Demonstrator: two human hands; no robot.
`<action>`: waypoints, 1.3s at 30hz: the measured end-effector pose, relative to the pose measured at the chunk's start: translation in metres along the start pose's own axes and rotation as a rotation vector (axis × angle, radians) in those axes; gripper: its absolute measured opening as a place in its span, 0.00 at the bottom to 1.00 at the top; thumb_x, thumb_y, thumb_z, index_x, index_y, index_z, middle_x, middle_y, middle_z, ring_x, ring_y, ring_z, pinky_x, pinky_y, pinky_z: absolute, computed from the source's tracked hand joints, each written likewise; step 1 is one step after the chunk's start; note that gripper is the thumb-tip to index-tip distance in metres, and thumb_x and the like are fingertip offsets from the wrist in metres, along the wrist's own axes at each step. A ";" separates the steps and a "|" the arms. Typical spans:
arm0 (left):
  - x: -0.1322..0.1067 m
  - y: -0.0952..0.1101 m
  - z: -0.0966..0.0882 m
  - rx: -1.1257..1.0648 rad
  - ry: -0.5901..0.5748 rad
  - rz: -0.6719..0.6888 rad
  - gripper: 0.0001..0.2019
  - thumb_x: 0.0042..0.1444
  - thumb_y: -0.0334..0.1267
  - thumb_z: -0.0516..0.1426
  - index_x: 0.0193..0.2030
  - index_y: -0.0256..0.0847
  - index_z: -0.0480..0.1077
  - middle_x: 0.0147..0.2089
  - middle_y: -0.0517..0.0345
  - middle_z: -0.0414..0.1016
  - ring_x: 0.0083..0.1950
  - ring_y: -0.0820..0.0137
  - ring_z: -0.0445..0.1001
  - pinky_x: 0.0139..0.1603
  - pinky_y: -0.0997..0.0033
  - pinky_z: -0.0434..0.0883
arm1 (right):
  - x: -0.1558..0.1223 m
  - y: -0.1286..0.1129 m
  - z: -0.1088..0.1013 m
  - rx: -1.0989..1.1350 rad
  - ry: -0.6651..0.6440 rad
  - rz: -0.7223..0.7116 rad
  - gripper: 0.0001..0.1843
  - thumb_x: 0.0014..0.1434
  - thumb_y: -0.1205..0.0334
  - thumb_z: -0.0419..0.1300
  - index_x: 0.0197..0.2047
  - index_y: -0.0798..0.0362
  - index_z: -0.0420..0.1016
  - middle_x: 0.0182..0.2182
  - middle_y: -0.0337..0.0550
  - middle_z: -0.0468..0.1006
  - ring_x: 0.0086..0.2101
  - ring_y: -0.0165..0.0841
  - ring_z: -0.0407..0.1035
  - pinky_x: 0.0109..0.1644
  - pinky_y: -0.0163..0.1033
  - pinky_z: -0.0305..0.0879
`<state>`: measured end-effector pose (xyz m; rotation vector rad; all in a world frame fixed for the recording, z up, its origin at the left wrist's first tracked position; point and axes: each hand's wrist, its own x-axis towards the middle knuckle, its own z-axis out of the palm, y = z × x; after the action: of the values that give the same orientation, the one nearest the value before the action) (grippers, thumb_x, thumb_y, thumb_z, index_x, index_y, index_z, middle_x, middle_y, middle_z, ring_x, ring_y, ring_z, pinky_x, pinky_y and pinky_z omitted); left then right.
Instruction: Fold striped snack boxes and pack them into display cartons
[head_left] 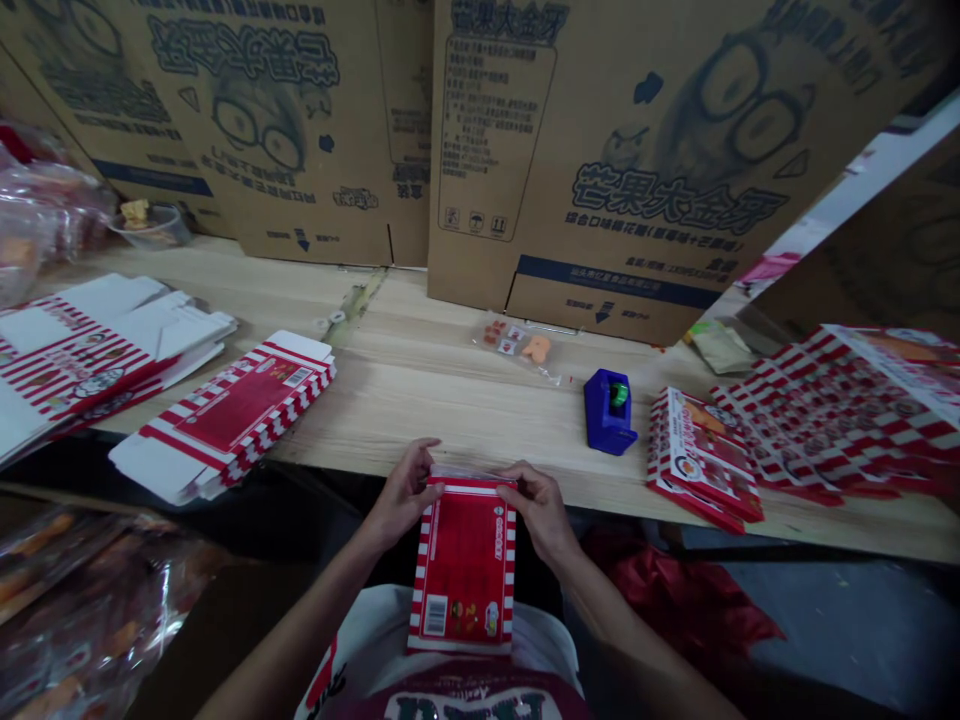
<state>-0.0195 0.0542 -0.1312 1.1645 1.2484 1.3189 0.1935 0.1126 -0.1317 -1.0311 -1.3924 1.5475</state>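
I have the left hand [403, 502] and right hand [541, 510] gripping the box [465, 565] by its far end, tape dispenser [602, 425] ahead-right of them

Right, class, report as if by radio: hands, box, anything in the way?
Left fingers and right fingers gripping far end of striped box. Barcode in view. Nothing seen blocking; blue tape dispenser stands apart.
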 end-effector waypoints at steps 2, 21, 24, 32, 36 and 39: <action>0.000 0.004 -0.008 0.140 -0.088 0.060 0.05 0.54 0.37 0.59 0.38 0.39 0.71 0.35 0.58 0.66 0.37 0.71 0.68 0.37 0.73 0.66 | -0.003 0.002 -0.003 -0.123 0.005 -0.140 0.06 0.52 0.59 0.66 0.32 0.51 0.79 0.35 0.43 0.76 0.39 0.37 0.70 0.46 0.42 0.66; 0.026 0.039 -0.035 -0.005 -0.216 -0.270 0.11 0.45 0.43 0.65 0.27 0.36 0.77 0.27 0.54 0.78 0.28 0.69 0.74 0.33 0.70 0.69 | 0.030 -0.038 -0.005 -0.237 -0.161 -0.008 0.07 0.48 0.60 0.66 0.25 0.54 0.76 0.23 0.38 0.75 0.26 0.31 0.67 0.31 0.35 0.62; 0.018 0.030 -0.034 0.072 -0.211 -0.166 0.11 0.49 0.43 0.64 0.30 0.36 0.77 0.31 0.53 0.78 0.31 0.69 0.74 0.34 0.71 0.70 | 0.020 -0.032 -0.008 -0.261 -0.183 -0.105 0.07 0.53 0.58 0.64 0.30 0.53 0.77 0.31 0.42 0.77 0.32 0.33 0.70 0.36 0.36 0.65; -0.003 0.007 -0.008 -0.028 -0.153 -0.056 0.09 0.55 0.41 0.60 0.40 0.40 0.75 0.47 0.49 0.76 0.48 0.64 0.74 0.48 0.65 0.69 | -0.013 -0.012 -0.005 -0.307 -0.061 -0.277 0.05 0.58 0.64 0.60 0.32 0.50 0.77 0.35 0.44 0.78 0.39 0.35 0.72 0.46 0.41 0.66; -0.004 -0.005 0.003 -0.028 -0.022 -0.026 0.07 0.52 0.40 0.63 0.31 0.38 0.74 0.40 0.52 0.76 0.43 0.66 0.73 0.45 0.69 0.69 | 0.004 -0.016 -0.035 -0.272 0.036 -0.238 0.07 0.56 0.58 0.61 0.34 0.52 0.77 0.40 0.47 0.78 0.42 0.36 0.72 0.46 0.41 0.67; 0.002 -0.013 0.002 -0.089 0.035 -0.102 0.09 0.48 0.41 0.65 0.28 0.38 0.72 0.36 0.55 0.75 0.40 0.66 0.73 0.41 0.71 0.69 | 0.034 -0.024 -0.090 -0.346 0.627 -0.284 0.12 0.52 0.53 0.61 0.34 0.53 0.75 0.41 0.48 0.76 0.42 0.37 0.69 0.42 0.39 0.66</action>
<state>-0.0172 0.0567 -0.1438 1.0062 1.2447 1.3107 0.2663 0.1778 -0.1157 -1.3128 -1.2943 0.6953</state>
